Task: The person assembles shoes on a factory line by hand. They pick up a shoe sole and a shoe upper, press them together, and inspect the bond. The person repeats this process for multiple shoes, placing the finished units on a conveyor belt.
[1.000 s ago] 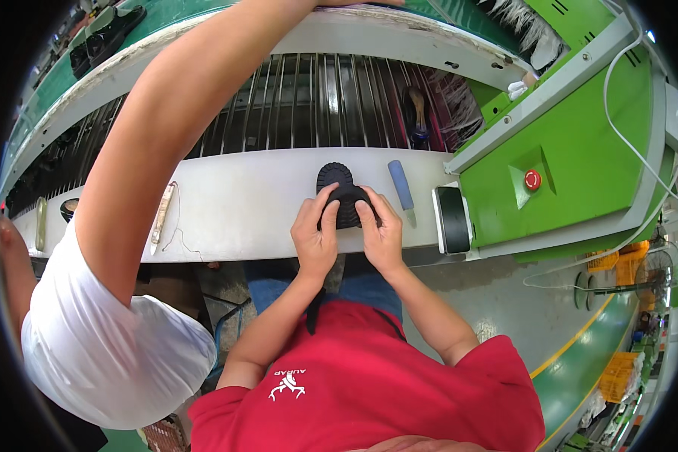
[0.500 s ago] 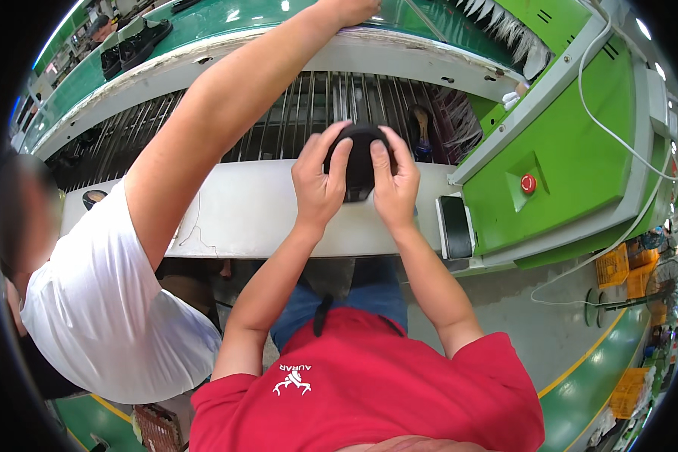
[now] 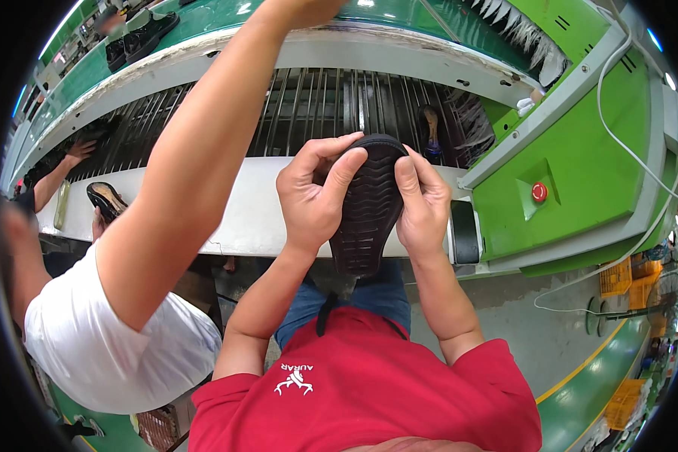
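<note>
On my feed the fingers of my left hand (image 3: 313, 197) and right hand (image 3: 423, 202) grasp the black sole (image 3: 366, 211), seemingly over the edge of the counter (image 3: 255, 205); I judge this an inspection step, the next move calling for an even grip.

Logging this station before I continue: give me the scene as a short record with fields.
Held item: black shoe sole, wavy-grooved side facing the camera
Left hand: gripping the sole's left edge
Right hand: gripping its right edge
Work surface: white bench
Right side: green machine with red button
Left side: co-worker in white shirt, arm stretched across the bench
</note>
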{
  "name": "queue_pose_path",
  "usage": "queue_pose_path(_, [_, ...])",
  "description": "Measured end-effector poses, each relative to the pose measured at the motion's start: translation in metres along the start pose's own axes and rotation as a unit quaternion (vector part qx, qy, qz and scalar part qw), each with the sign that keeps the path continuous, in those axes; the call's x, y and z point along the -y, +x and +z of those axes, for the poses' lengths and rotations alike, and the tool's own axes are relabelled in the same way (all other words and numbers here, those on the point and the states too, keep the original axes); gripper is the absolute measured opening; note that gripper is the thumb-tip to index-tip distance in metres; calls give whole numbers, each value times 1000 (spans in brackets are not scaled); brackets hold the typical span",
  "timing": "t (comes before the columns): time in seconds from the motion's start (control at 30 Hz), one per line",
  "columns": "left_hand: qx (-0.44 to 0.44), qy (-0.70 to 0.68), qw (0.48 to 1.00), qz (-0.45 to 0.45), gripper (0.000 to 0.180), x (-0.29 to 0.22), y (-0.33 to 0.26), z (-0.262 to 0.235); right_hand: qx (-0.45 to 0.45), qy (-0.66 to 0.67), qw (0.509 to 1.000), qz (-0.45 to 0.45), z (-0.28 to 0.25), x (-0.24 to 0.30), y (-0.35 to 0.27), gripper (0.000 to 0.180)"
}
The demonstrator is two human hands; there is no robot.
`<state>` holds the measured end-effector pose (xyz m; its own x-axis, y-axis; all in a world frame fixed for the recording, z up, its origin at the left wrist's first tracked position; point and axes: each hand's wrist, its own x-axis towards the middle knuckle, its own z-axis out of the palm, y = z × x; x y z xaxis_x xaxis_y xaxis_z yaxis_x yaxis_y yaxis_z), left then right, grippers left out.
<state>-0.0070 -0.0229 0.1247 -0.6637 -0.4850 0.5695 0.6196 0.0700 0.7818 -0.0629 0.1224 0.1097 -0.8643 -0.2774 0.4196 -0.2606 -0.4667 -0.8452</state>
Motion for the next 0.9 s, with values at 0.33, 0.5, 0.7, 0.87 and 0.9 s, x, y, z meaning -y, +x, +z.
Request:
queue_pose_path(0.33, [-33,21,991,-131,23,123,23,-40,62,-100,975,190,-39,-77,58,42])
queue_pose_path(0.5, [-101,174,957,-209,32,216,14,-95,-60,-654,752,56,-147,-153,154,86])
queue_pose_path(0.7, [-104,187,955,-204,31,216,11,-89,-60,-731,618,284,-206,-184,190,124])
queue_pose_path(0.87, [-93,166,959,-210,29,226,12,-71,-71,-740,590,313,-258,-205,188,114])
queue_pose_path(0.9, [-109,173,958,-203,29,227,10,-85,-80,-734,605,298,-227,-208,188,105])
